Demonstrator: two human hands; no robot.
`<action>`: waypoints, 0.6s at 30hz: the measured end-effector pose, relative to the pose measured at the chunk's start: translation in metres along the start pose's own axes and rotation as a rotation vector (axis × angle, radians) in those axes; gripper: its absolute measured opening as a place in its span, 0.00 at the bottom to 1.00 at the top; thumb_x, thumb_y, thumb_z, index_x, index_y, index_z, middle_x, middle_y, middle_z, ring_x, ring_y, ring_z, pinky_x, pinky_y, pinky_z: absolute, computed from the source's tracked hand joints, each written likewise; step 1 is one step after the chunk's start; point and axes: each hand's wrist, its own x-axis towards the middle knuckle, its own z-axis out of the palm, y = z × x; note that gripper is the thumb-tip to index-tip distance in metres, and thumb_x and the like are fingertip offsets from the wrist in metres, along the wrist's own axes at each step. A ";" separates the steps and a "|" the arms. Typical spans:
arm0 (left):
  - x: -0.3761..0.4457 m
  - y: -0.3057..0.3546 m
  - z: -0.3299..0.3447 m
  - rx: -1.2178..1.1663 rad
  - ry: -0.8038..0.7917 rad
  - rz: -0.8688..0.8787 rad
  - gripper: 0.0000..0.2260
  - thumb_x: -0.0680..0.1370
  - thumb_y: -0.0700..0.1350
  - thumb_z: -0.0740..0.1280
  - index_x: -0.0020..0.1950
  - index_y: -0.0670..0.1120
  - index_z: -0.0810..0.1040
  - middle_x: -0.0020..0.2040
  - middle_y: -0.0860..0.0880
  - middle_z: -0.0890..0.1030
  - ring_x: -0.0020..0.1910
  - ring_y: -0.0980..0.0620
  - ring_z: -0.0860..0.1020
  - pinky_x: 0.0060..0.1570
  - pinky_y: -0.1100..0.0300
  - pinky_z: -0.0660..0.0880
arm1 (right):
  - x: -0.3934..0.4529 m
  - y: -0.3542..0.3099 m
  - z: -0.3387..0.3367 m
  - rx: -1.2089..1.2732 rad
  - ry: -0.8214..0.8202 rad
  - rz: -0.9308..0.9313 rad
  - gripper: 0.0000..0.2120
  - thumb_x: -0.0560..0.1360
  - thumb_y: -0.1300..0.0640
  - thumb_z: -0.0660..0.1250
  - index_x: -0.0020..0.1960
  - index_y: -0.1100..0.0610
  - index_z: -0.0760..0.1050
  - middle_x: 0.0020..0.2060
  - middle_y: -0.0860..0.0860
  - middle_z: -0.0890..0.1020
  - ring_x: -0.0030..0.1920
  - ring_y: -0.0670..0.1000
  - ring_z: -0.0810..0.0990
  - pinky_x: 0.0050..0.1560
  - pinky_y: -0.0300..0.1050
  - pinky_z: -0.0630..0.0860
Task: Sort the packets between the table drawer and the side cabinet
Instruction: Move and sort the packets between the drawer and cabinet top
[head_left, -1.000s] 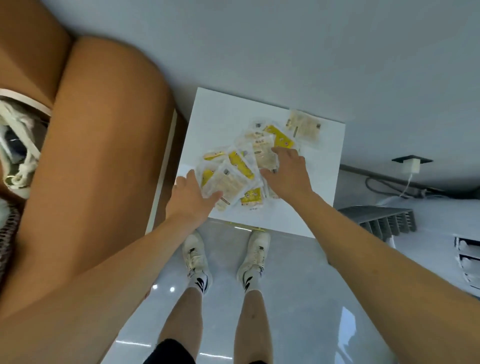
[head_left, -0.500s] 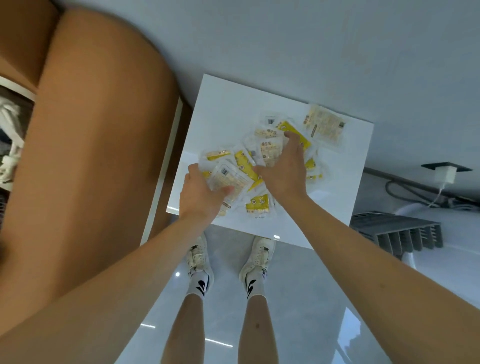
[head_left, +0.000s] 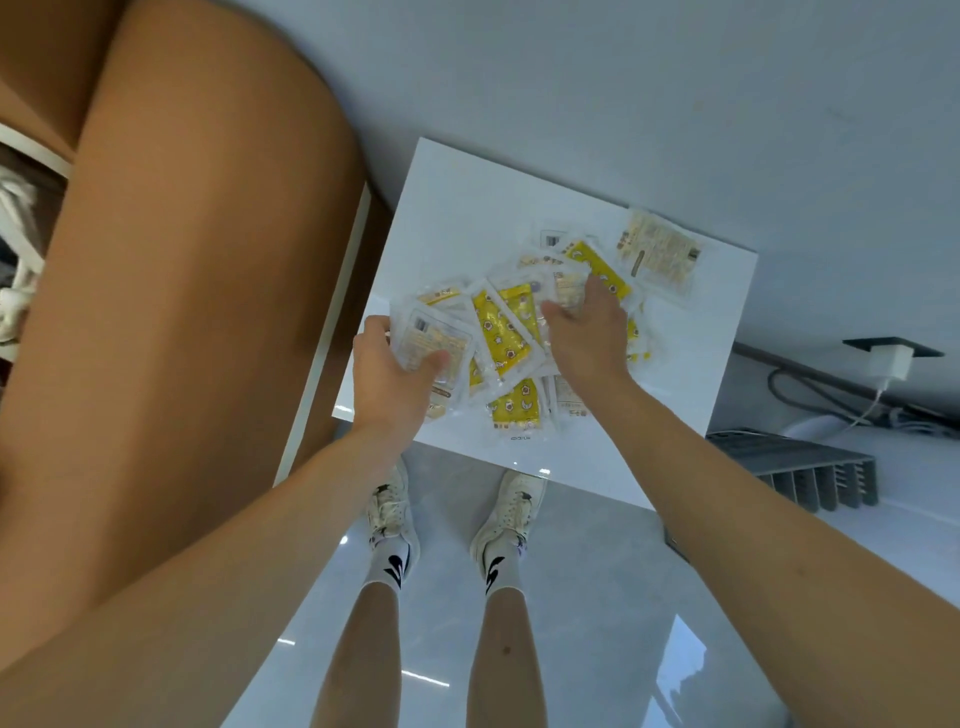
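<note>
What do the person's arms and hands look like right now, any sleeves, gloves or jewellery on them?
Both forearms are bare to the frame edge, with no sleeves in view. The left hand and right hand wear no gloves, and no rings, watch or wristband show.

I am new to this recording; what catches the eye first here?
A heap of yellow and pale packets lies on the white table. The left hand grips a pale packet at the heap's left edge; the right hand rests on the middle. One pale packet lies apart at the far right.
</note>
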 end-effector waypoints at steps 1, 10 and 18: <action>0.001 -0.001 -0.001 -0.011 0.001 -0.014 0.21 0.73 0.47 0.78 0.58 0.53 0.70 0.59 0.47 0.78 0.52 0.51 0.82 0.49 0.52 0.83 | 0.000 0.002 -0.006 0.009 0.040 0.009 0.23 0.83 0.55 0.64 0.75 0.61 0.65 0.63 0.53 0.75 0.66 0.53 0.72 0.57 0.40 0.63; 0.000 -0.004 -0.009 -0.130 -0.039 -0.129 0.19 0.74 0.48 0.77 0.59 0.50 0.71 0.52 0.52 0.83 0.48 0.52 0.84 0.43 0.54 0.83 | -0.001 0.004 -0.012 0.073 -0.013 0.032 0.43 0.73 0.47 0.76 0.80 0.53 0.57 0.75 0.53 0.69 0.74 0.55 0.68 0.72 0.54 0.69; -0.005 -0.002 -0.014 -0.213 -0.140 -0.148 0.17 0.75 0.46 0.76 0.59 0.49 0.72 0.51 0.51 0.83 0.46 0.55 0.84 0.36 0.62 0.80 | -0.002 0.016 -0.008 0.068 0.026 -0.017 0.41 0.72 0.58 0.78 0.79 0.54 0.60 0.67 0.45 0.71 0.67 0.43 0.66 0.60 0.38 0.65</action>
